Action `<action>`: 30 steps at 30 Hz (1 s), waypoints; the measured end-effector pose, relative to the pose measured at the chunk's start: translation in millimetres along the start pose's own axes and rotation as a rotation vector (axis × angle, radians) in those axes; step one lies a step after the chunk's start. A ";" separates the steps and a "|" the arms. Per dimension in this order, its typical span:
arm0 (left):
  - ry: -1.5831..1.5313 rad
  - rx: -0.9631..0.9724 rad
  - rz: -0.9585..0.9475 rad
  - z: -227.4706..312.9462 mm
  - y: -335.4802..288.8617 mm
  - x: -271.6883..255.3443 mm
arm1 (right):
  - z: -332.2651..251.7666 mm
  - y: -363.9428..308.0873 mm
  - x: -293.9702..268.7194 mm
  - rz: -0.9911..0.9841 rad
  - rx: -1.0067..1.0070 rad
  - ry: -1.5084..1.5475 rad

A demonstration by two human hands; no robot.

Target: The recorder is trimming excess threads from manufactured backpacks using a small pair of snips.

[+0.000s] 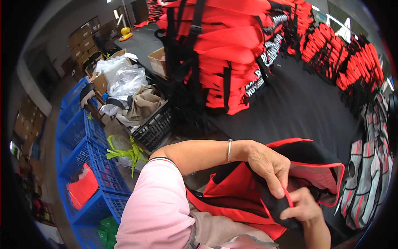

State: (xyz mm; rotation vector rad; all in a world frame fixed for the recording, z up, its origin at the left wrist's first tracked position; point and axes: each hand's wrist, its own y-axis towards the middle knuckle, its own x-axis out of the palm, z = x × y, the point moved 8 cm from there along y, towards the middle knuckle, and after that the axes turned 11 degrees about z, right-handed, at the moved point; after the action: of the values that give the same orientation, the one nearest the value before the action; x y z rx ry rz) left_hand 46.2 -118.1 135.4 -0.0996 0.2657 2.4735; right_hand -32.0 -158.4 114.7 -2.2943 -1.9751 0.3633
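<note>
A red and black fabric bag [234,182] with red edge binding lies in front of me, its mouth spread and its pale lining showing at the right. My left hand [269,165] reaches across from the left and pinches a black, red-edged part of the bag between thumb and fingers. Close beside it, my right hand [306,206] grips the same edge, thumb against the black fabric. A short loop of red binding [287,196] stands up between the two hands. The fingers partly cover the piece they hold.
A tall stack of red bags with black straps [228,50] stands on the black-covered table [306,95]. More red bags [327,47] line the far right, with grey ones [365,174] nearer. Left are a black crate [155,128] of fabric and plastic, and blue crates [89,145].
</note>
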 end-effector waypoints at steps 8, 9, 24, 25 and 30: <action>0.103 -0.076 0.480 -21.7 3.2 -103.4 | -25.4 23.1 -101.3 0.647 -0.180 -0.032; 0.024 -0.087 0.498 -23.3 5.2 -105.4 | -32.4 26.2 -107.8 0.662 -0.179 -0.111; -0.188 -0.071 0.663 -30.6 29.2 -66.5 | -27.5 42.8 -125.8 0.760 -0.356 -0.477; -0.217 -0.038 0.682 -29.3 26.6 -68.4 | -29.5 39.9 -129.1 0.789 -0.424 -0.462; 0.162 -0.062 0.847 -22.4 10.0 -81.7 | -38.9 27.7 -122.9 0.910 -0.620 -0.784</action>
State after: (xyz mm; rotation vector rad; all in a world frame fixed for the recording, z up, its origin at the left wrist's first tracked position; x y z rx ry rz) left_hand 105.0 -179.3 126.3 -0.2581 0.3506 3.3230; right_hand -12.5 -280.3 160.8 -3.8453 -1.1095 0.9242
